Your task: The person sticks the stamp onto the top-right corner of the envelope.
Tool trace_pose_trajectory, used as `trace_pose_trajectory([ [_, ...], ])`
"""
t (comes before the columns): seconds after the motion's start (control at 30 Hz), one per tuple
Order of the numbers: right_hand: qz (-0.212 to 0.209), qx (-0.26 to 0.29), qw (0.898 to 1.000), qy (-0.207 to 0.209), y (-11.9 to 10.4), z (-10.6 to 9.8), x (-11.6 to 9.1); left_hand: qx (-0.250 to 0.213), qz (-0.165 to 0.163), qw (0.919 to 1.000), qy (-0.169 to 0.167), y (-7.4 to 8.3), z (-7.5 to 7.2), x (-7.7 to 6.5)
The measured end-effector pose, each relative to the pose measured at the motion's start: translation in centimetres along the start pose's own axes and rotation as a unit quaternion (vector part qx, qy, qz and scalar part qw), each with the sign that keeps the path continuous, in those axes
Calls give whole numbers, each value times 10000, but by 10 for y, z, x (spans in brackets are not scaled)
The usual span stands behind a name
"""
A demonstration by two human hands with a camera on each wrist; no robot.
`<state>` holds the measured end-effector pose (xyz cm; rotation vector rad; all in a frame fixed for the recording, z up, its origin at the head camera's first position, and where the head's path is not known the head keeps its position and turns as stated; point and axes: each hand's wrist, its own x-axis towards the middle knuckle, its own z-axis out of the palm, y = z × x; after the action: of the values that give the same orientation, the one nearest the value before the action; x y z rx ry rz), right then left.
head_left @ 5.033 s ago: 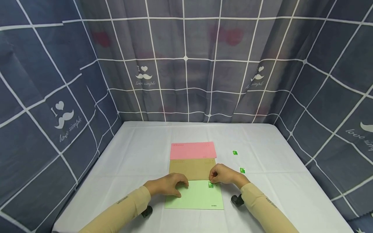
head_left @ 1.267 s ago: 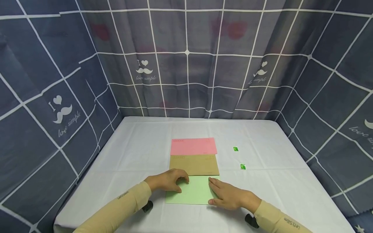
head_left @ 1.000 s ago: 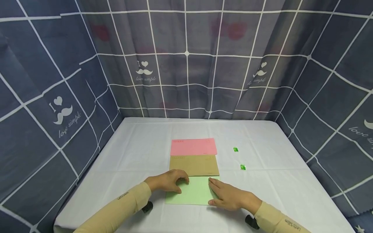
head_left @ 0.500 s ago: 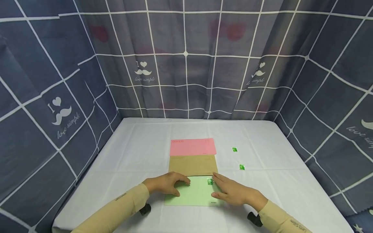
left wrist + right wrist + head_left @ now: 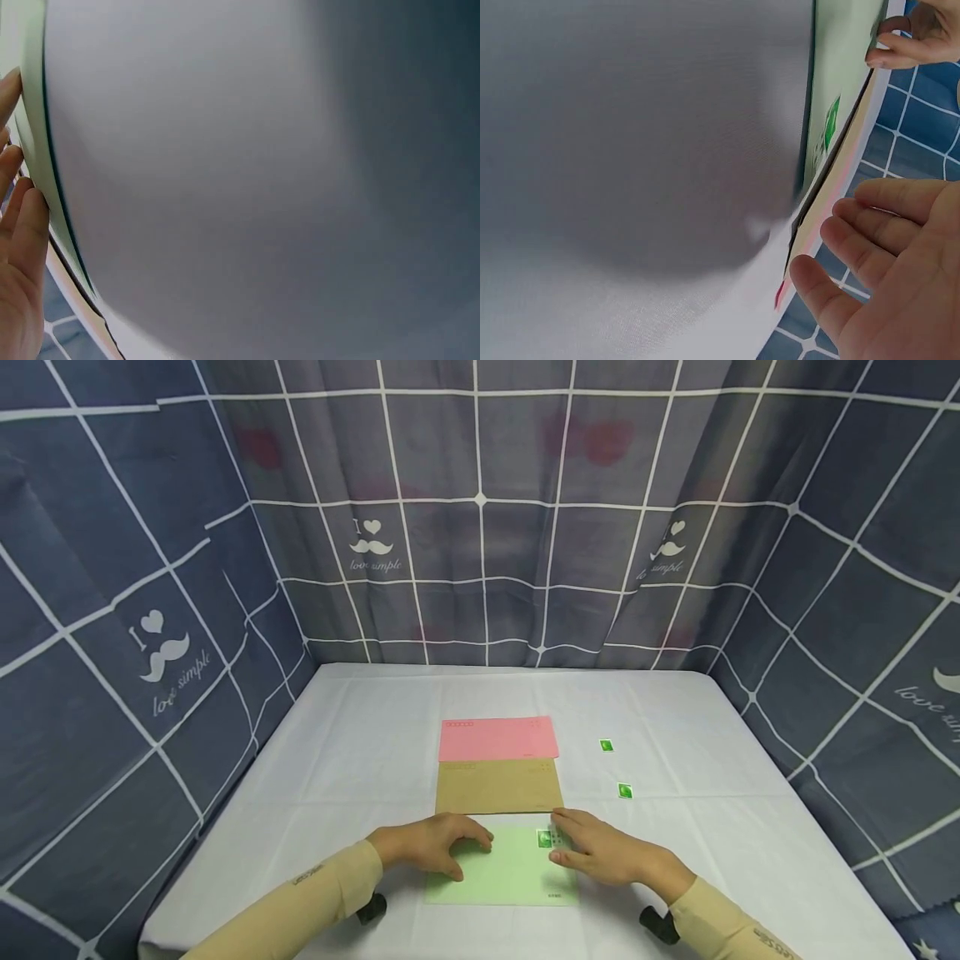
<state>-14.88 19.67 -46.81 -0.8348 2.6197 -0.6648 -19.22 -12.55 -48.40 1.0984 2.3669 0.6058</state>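
In the head view a light green envelope lies on the white table, with a green stamp at its upper right corner. My left hand rests on its left part, thumb and fingers spread apart in a loose curve. At the right edge my right hand has its fingers extended, fingertips by the upper right corner next to the stamp. In the right wrist view the right hand's palm shows with nothing in it. Beyond the green envelope lie a tan envelope and a pink envelope.
Two loose green stamps, a nearer stamp and a farther stamp, lie to the right of the envelopes. The white-covered table is enclosed by a dark grid-patterned curtain on the back and sides.
My right hand lets go of the stamp at the corner, presses flat over it, then shifts right and uncovers it. Lately the green envelope slides slightly toward me, away from the tan one.
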Motion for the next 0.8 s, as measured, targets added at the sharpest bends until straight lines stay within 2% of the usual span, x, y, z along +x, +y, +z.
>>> trace_pose_trajectory([
  [0.27,45,81,9992,384,7,-2,3,158,68,9999,-7,4,1,-1],
  [0.43,65,228,9956,909,13,-5,8,155,34,9998,84,3,0,-2],
  [0.67,293,769,9795,1838,21,-9,15,-168,65,9992,354,1,-3,-2],
  [0.8,333,954,9708,2178,25,-10,16,-409,-73,9975,570,0,-7,-1],
])
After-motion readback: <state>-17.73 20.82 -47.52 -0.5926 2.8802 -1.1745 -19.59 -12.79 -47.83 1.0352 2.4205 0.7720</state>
